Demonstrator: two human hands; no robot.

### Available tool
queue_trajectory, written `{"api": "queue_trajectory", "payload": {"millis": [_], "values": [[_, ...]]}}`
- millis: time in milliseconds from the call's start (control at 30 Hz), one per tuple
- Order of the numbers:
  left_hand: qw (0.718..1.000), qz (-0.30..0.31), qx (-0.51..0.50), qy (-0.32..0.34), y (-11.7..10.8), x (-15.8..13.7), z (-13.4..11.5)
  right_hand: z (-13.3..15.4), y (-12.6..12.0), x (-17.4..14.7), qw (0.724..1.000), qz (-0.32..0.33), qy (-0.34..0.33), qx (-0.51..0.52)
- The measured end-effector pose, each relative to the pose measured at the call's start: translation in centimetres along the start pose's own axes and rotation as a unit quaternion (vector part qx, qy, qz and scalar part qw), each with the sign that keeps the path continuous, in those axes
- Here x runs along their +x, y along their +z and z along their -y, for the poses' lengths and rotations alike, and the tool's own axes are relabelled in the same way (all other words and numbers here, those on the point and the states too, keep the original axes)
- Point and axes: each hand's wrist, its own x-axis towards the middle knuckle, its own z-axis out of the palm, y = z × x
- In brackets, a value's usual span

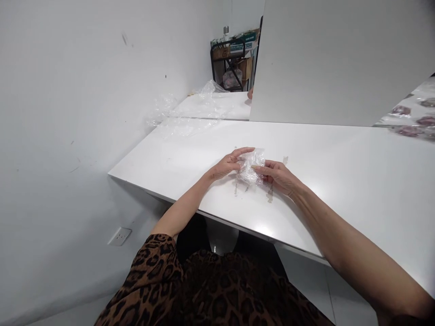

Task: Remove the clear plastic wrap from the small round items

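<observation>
A small crumpled clear plastic bag [250, 166] lies on the white table [340, 181] between my two hands. My left hand [228, 164] holds its left side with the fingers stretched over its top edge. My right hand [277, 175] grips its right side, thumb and forefinger pinching the plastic. What is inside the bag cannot be made out. Both forearms rest across the table's near edge.
Loose clear plastic film [190, 113] lies at the table's far left by the wall. A white partition [340, 63] stands along the back. Packed dark red items [411, 120] sit at far right. A black shelf [234, 59] with boxes stands behind. Part of another person's hand [250, 93] shows by the partition.
</observation>
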Motion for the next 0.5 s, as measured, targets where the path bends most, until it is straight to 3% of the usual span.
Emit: {"api": "queue_trajectory", "payload": {"millis": [67,233,400,500], "values": [[0.999,0.021,-0.006,-0.023,-0.3,-0.2,-0.3,0.0,0.2,0.0,0.999,-0.012,0.003,0.031],[1.0,-0.01,-0.019,-0.023,0.0,0.0,0.4,-0.4,0.5,0.6,0.996,-0.037,0.002,0.076],[0.984,-0.177,-0.008,0.021,1.0,0.8,1.3,-0.5,0.5,0.7,0.997,-0.038,0.012,0.066],[0.969,-0.242,0.005,0.051,1.1,1.0,1.1,-0.4,0.6,0.4,0.997,-0.025,0.003,0.074]]}}
